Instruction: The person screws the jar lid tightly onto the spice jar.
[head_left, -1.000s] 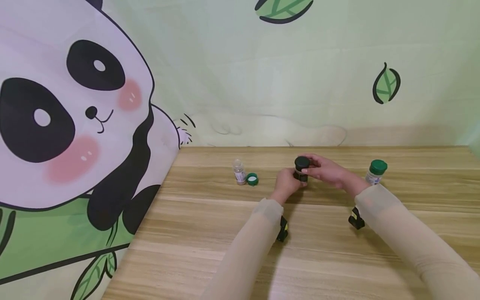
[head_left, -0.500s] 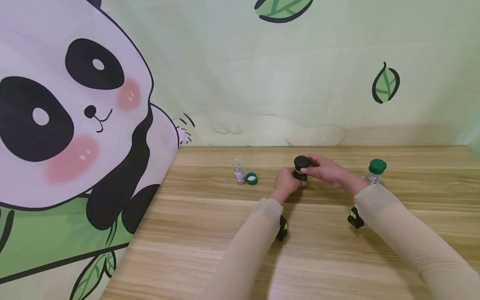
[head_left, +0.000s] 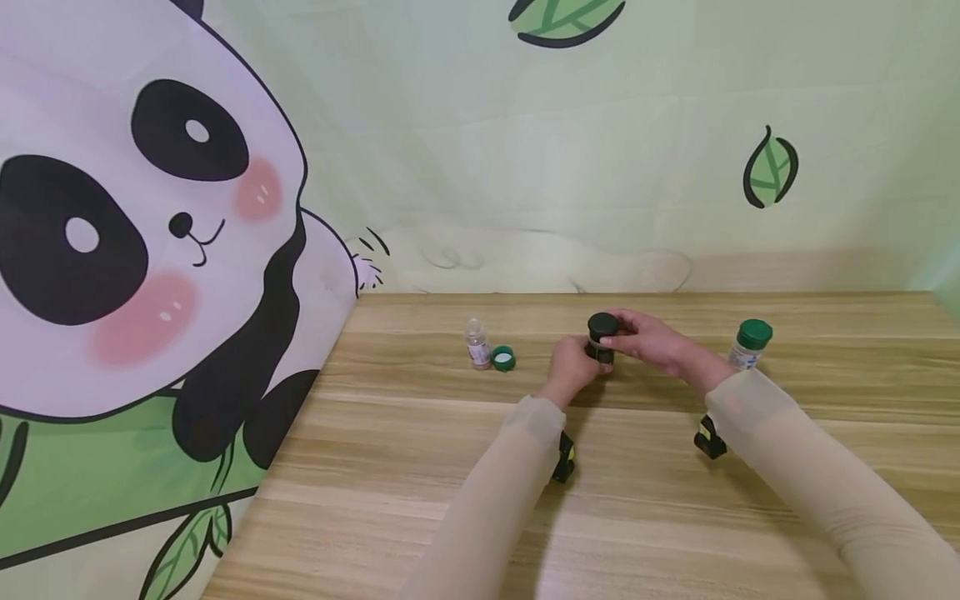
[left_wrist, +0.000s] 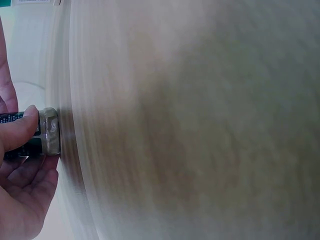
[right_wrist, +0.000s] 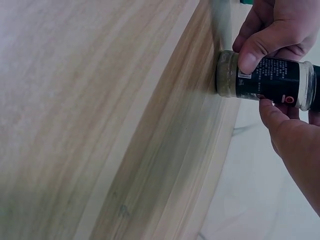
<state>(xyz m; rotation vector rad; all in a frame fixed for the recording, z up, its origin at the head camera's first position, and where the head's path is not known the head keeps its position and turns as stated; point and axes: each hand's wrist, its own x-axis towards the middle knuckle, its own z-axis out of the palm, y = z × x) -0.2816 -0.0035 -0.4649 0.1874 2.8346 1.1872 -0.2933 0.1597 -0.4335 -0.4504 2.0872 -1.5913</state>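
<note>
A spice jar (head_left: 602, 327) with a black lid and a dark printed label stands upright between my two hands. My left hand (head_left: 573, 367) grips its lower body, the thumb lying along the label in the right wrist view. From the other side my right hand (head_left: 656, 343) holds the jar's upper part, thumb and fingers around it just at and below the lid. Near the base, the clear glass (right_wrist: 227, 74) shows greenish-brown contents, and the base sits right at the tabletop.
Left of my hands stands a small clear bottle (head_left: 477, 346) without a lid. Beside it a green cap (head_left: 503, 359) lies with its white inside showing. A green-capped jar (head_left: 750, 343) stands behind my right forearm. A panda-printed cloth (head_left: 480, 167) rises behind the wooden table (head_left: 405, 467).
</note>
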